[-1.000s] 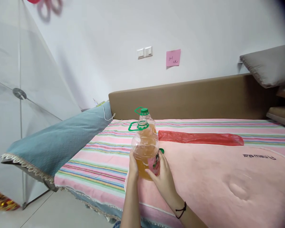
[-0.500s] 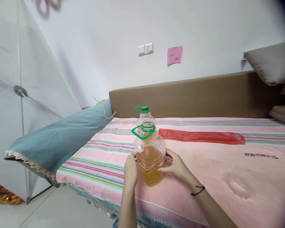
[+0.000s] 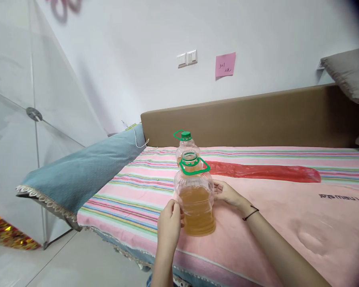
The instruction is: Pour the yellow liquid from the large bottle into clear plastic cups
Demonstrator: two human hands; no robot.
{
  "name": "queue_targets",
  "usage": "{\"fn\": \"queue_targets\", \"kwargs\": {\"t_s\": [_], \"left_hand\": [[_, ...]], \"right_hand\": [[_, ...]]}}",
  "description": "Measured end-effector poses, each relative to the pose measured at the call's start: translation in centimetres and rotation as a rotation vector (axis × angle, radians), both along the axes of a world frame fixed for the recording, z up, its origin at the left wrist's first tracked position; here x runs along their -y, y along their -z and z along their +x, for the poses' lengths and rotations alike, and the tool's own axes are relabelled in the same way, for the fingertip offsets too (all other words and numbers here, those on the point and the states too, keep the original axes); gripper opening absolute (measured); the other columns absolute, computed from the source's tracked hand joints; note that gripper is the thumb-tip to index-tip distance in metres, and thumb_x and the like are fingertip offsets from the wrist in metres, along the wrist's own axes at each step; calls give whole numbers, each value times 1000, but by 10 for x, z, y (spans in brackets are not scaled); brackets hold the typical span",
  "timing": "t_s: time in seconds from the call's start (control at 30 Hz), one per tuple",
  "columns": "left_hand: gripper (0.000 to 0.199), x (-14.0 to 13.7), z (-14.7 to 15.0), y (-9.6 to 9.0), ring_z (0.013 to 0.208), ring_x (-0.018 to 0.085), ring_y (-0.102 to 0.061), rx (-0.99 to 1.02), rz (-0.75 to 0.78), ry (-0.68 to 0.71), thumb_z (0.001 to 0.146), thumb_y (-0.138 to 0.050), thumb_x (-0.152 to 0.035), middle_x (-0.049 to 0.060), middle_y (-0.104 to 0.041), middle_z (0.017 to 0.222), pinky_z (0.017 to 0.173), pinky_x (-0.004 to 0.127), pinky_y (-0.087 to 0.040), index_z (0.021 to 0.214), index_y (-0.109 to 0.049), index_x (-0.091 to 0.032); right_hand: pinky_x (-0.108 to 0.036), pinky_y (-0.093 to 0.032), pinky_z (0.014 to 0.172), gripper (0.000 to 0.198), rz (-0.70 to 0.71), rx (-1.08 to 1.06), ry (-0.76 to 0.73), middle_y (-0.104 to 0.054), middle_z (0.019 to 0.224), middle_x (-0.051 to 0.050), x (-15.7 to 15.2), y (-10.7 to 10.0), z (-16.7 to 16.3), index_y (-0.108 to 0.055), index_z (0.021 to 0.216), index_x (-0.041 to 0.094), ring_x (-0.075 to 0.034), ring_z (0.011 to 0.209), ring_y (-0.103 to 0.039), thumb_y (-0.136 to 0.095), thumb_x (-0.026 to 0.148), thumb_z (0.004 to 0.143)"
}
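Clear plastic forms the near bottle [image 3: 197, 209], standing upright on the pink mat [image 3: 272, 219] between the two hands, with amber liquid up to its waist and air above. Its mouth [image 3: 190, 154] is bare: the cap is already off and has not been put on. The green handle [image 3: 194, 173] juts out toward the right. Directly behind, the rear bottle [image 3: 187, 146] wears its green cap [image 3: 186, 134], untouched by either hand.

The right hand [image 3: 227, 194] has thumb and forefinger parted, their tips against the bottle's right side without wrapping round it. The left hand [image 3: 169, 221] lies along the lower left side, fingers curled inward; their tips are partly masked by the bottle and the hand itself, so I can't tell how firmly they close.

Beyond the mat, a strip of red plastic [image 3: 257, 171] lies on the striped cover [image 3: 128, 201]. A brown backrest [image 3: 242, 119] runs along behind, with a pink note [image 3: 225, 65] on the wall above.
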State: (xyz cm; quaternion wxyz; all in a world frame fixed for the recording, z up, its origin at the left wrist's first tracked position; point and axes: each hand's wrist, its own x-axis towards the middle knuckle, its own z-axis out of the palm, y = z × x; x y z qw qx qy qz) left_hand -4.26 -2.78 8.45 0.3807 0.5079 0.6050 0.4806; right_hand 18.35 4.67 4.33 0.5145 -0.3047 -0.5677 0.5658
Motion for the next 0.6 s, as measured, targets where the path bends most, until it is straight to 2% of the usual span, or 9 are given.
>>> {"fn": "queue_targets", "kwargs": {"t_s": [0.1,0.23,0.33,0.47,0.53,0.6], "left_hand": [[18,5,3,-2,62,19,-65,-30,-53,72,78,-48,-37,0,-63,66,54,27,-51,68,-54,-23],[16,1,3,0,61,17,-65,-27,-66,71,77,-51,-37,-1,-64,67,56,27,-51,71,-55,-23],[15,-5,-2,4,60,19,-67,17,-67,40,74,-55,-38,-1,-63,64,53,26,-50,75,-57,-22],[24,-14,-8,6,50,16,-63,80,-17,-20,76,-55,-43,-2,-64,70,53,28,-50,87,-57,-22],[27,-21,-9,6,63,17,-66,111,40,-63,77,-56,-46,1,-66,78,61,28,-52,86,-58,-21],[29,-29,-6,6,84,20,-68,154,100,-77,79,-55,-48,4,-69,89,74,30,-53,86,-62,-20]], "right_hand": [[-51,-48,101,57,-26,-46,56,-73,118,-11,0,8,-4,-70,109,21,-29,112,-67,-90,29,55],[-50,-51,98,59,-49,-102,153,-71,123,-11,9,21,-8,-68,112,22,-29,114,-66,-89,34,58],[-51,-49,101,53,-66,-142,302,-72,118,-12,23,32,-14,-69,106,21,-31,114,-66,-88,38,60],[-49,-44,108,52,-53,-216,567,-62,132,-11,59,39,-41,-59,115,25,-31,130,-53,-78,47,71],[-50,-42,110,52,3,-210,755,-58,135,-13,80,39,-66,-53,122,24,-31,132,-51,-70,48,79],[-52,-43,109,62,72,-138,849,-50,142,-15,95,38,-94,-43,134,25,-32,135,-47,-66,47,81]]}}
